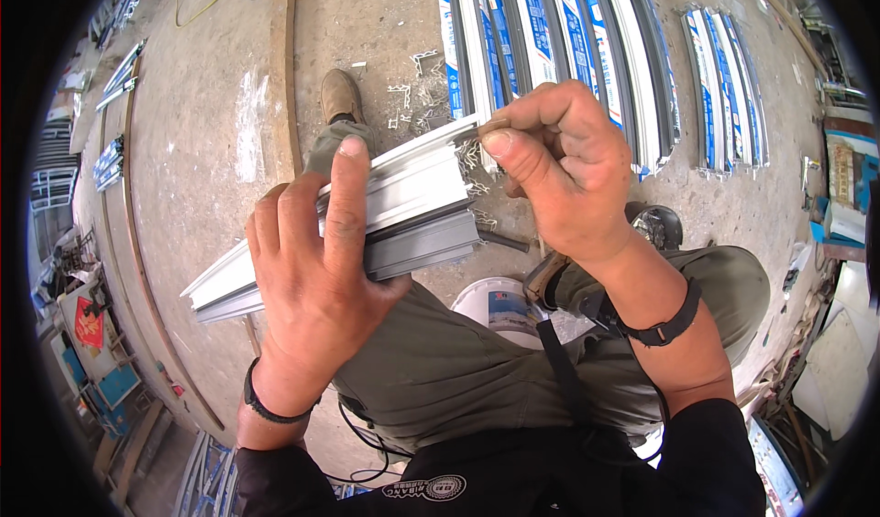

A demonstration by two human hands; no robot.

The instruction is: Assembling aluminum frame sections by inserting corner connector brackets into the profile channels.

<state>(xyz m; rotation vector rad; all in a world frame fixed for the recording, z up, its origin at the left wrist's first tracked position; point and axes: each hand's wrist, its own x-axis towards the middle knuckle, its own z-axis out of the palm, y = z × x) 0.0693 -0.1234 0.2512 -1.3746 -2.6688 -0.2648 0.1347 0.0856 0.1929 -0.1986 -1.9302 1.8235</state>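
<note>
My left hand (316, 260) grips a white and grey metal window profile (417, 192) from above, its forefinger stretched along the top. The profile lies slanted over my lap, its hollow cut end toward the right. At the upper corner of that end, my right hand (564, 164) is closed in a pinch, thumb against forefinger. A thin, dark sliver shows by the fingertips; whether it is a separate piece or part of the profile I cannot tell. My other right fingers curl inward.
Long profiles in blue-and-white film (532, 31) lie ahead, with a shorter bundle (724, 86) to their right. Small metal offcuts (401, 95) litter the floor. A white bucket (477, 302) stands between my legs, near a dark bar (504, 240). A wooden beam (282, 68) runs along the left.
</note>
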